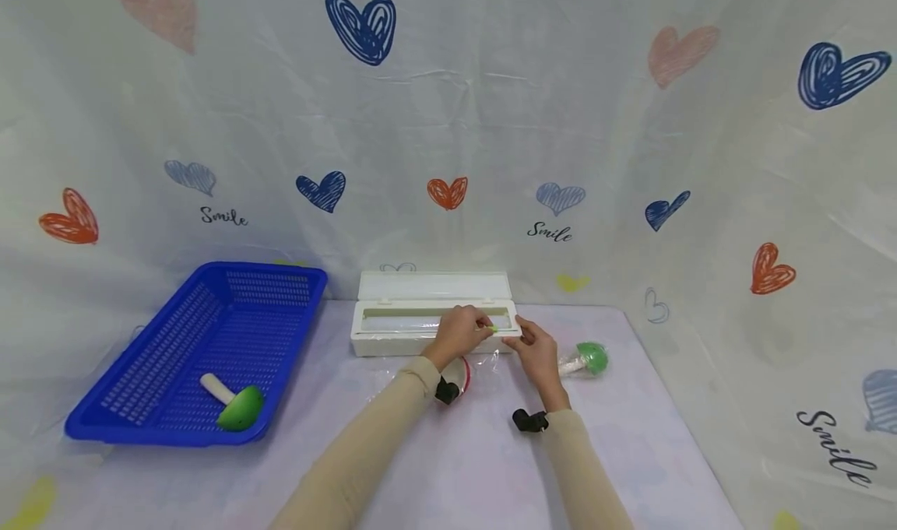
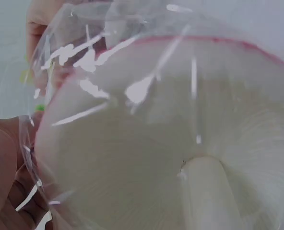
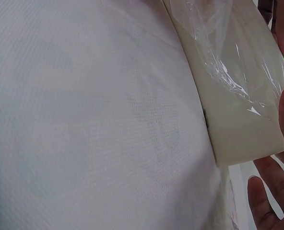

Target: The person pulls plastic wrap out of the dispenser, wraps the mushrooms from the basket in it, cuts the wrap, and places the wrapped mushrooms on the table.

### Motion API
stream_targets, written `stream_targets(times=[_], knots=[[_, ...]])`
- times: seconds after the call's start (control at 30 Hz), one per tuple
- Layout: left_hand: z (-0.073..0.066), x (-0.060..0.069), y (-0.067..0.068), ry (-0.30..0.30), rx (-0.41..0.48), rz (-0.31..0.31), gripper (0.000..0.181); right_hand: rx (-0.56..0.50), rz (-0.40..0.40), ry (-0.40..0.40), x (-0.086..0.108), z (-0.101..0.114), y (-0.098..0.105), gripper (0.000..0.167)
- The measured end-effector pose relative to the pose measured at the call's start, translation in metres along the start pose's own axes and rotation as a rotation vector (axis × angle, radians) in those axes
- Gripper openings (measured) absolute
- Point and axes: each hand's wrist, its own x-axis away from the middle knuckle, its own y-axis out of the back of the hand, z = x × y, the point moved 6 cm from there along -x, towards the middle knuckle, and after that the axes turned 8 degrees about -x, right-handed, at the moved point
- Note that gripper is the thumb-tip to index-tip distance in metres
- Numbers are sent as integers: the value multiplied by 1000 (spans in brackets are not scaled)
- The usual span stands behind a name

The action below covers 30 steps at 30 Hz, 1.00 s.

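Observation:
A white cling film dispenser (image 1: pixel 392 346) stands with its lid raised and a roll of film inside. At its right end my left hand (image 1: pixel 459 332) pinches a small green slide cutter (image 1: pixel 494 328) on the front rail. My right hand (image 1: pixel 536 354) grips the dispenser's right end, thumb at the front in the right wrist view. Clear film (image 3: pixel 233 72) hangs down the dispenser's front. Below my left wrist lies a toy mushroom (image 2: pixel 132 143) with a red-rimmed cap and white stem, film over it; in the head view the wrist partly hides it.
At left, a blue plastic basket (image 1: pixel 297 359) holds a green-capped toy mushroom (image 1: pixel 241 408). Another green-capped mushroom (image 1: pixel 592 357), its stem wrapped in film, lies right of my right hand. A heart-printed curtain (image 1: pixel 448 125) hangs behind and beside the table.

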Motion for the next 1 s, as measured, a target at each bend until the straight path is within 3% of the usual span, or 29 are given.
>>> stream_targets(times=[0.27, 0.53, 0.8, 1.0], knots=[[6, 6, 4, 30, -3, 24, 14, -12, 2, -14, -1, 0, -2, 56], [12, 9, 13, 1, -54, -5, 12, 39, 0, -9, -1, -1, 1, 57], [22, 15, 20, -3, -33, -7, 11, 35, 9, -29, -1, -2, 3, 57], [42, 30, 31, 47, -7, 3, 11, 49, 14, -35, 1, -4, 1, 58]])
